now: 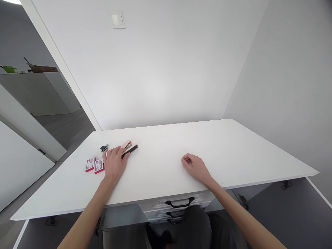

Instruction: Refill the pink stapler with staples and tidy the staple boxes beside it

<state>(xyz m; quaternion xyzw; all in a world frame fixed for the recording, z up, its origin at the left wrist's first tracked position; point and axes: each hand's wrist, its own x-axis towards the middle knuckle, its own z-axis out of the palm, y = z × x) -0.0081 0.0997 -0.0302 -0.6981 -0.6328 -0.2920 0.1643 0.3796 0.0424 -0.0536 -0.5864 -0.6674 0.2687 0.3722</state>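
Note:
On the white tabletop, my left hand lies over a stapler with its fingers bent round the near end. The stapler has a pink top arm and a black base, spread apart at the far end with metal between them. Just left of my fingertips sits a small black and silver staple remover. Two small white and magenta boxes lie beside the hand, the right one partly against it. My right hand rests on the tabletop with curled fingers and nothing visible in them.
The white tabletop meets a wall with a light switch. Below its front edge are drawers with black handles and open cabinet doors on both sides. A doorway stands at the left.

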